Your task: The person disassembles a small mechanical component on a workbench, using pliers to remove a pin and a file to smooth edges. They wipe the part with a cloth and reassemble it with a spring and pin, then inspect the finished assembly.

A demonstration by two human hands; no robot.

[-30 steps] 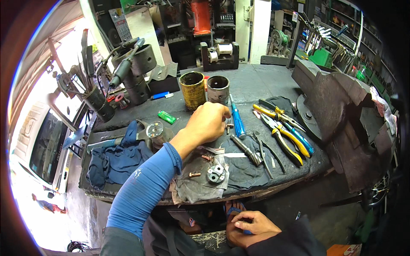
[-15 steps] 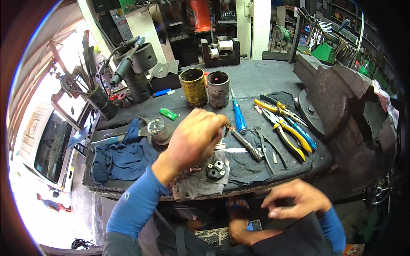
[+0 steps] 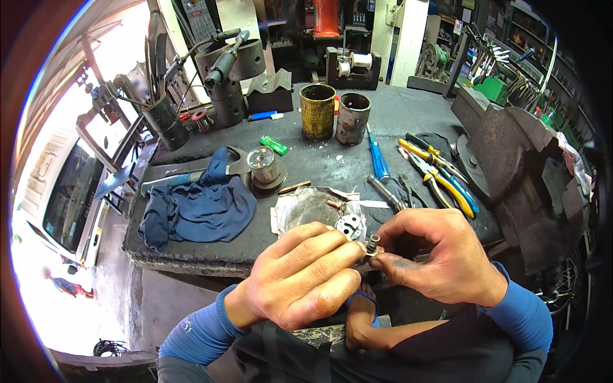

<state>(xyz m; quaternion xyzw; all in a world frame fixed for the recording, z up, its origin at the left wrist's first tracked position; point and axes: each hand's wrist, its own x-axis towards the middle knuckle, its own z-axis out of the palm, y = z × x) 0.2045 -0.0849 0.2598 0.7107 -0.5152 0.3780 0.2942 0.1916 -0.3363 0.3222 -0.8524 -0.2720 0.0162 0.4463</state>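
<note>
My left hand (image 3: 304,277) is closed, its fingertips on a small threaded metal part (image 3: 373,244) with a tan piece at its base. My right hand (image 3: 440,255) pinches the same part between thumb and fingers, beside my left hand, over the bench's front edge. Just beyond them a round slotted metal fitting (image 3: 348,225) lies on a pale rag (image 3: 300,207) with a small copper-coloured piece (image 3: 333,204). A steel shaft (image 3: 384,191) and a blue screwdriver (image 3: 378,159) lie farther back.
Pliers (image 3: 434,182) lie right, near a heavy dark machine (image 3: 517,166). Two cans (image 3: 317,112) (image 3: 352,121) stand at the back. A blue cloth (image 3: 198,210), lighter (image 3: 274,145) and clear-topped jar (image 3: 263,172) are left. A blurred person (image 3: 67,284) is outside.
My left hand has drawn back toward me from among the tools with a small part. My right hand has risen from my lap to grip it too. The view has shifted.
</note>
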